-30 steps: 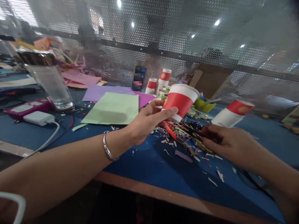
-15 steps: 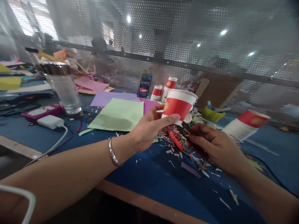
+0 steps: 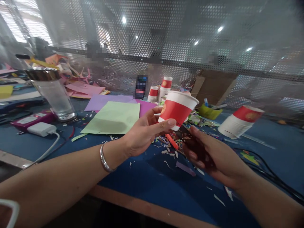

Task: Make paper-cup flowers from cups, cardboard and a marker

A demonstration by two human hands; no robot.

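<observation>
My left hand grips a red and white paper cup by its lower part, thumb in front. The cup is tilted with its wide rim up and to the right, above the table. Just right of the cup's base, my right hand is closed on a dark brown tool. A blackish end of the tool sticks out near the cup's base; its exact kind I cannot make out. Below the hands lie paper scraps and an orange-red strip-like thing.
Pale green paper lies left of the cup. A glass bottle and a white adapter stand further left. Stacked cups lean at right, near a yellow-green holder. Behind runs a perforated metal screen.
The view has shifted slightly, so the scene sits further left. My right hand has turned, showing more of its palm and the dark tool. My left hand still holds the cup.
</observation>
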